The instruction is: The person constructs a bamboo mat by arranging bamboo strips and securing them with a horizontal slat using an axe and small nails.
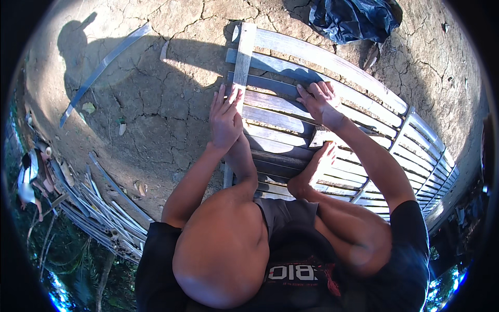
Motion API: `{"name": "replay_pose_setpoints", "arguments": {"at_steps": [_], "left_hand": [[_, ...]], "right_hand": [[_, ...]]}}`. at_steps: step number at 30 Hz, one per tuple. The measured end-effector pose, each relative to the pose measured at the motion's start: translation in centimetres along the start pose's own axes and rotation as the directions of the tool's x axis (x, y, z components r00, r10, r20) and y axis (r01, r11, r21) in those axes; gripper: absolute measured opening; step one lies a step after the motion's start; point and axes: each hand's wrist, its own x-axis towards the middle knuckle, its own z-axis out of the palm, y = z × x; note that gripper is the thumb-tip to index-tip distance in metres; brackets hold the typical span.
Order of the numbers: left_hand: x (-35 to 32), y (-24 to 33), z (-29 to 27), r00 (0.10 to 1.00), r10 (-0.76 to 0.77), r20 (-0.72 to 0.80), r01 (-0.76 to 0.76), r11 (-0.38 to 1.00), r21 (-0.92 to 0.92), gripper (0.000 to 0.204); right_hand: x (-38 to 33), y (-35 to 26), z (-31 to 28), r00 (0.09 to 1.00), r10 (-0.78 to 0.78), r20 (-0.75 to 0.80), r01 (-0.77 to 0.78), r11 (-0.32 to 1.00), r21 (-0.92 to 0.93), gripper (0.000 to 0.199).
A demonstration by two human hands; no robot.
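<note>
A long panel of pale split-bamboo slats (278,122) lies on the ground before me, its slats running left to right. Across its left end stands a flat wooden crosspiece (244,60). My left hand (226,117) rests at that end, fingers stretched forward along the crosspiece and touching it. Farther right, my right hand (321,103) lies on the upper slats, fingers bent and apart; its fingertips touch a slat, and their undersides are hidden. My bare foot (314,169) is on the panel beside a short wooden piece (323,138).
Cracked dry earth (150,99) surrounds the panel. A loose bamboo strip (104,67) lies at the left, with a pile of strips (104,210) at lower left. A crumpled dark plastic sheet (356,21) sits at the top. Another person (28,177) is at the far left.
</note>
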Motion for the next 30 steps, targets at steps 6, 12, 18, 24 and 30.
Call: {"name": "replay_pose_setpoints", "arguments": {"at_steps": [6,12,18,24,30], "left_hand": [[0.9,0.3,-0.7,0.998,-0.004,-0.055,0.0,0.996,-0.085,0.049],[0.8,0.7,-0.4,0.998,-0.047,-0.053,0.042,0.996,-0.08,0.05],[0.7,1.7,0.1,0.994,-0.109,0.029,0.112,0.988,-0.109,0.049],[0.5,1.9,-0.8,0.979,-0.186,0.081,0.198,0.964,-0.178,0.043],[1.2,2.8,-0.5,0.968,-0.211,0.139,0.235,0.953,-0.192,0.04]], "right_hand": [[0.7,-0.1,-0.1,0.994,-0.01,-0.11,0.015,0.999,0.044,0.041],[0.4,-0.1,-0.1,0.999,0.016,-0.04,-0.014,0.998,0.057,0.042],[1.9,3.6,-4.6,0.963,0.202,-0.18,-0.168,0.968,0.187,0.034],[2.3,14.8,-9.6,0.563,0.7,-0.439,-0.584,0.713,0.387,0.015],[-5.7,25.1,-9.3,0.337,0.905,-0.26,-0.844,0.413,0.343,0.026]]}}
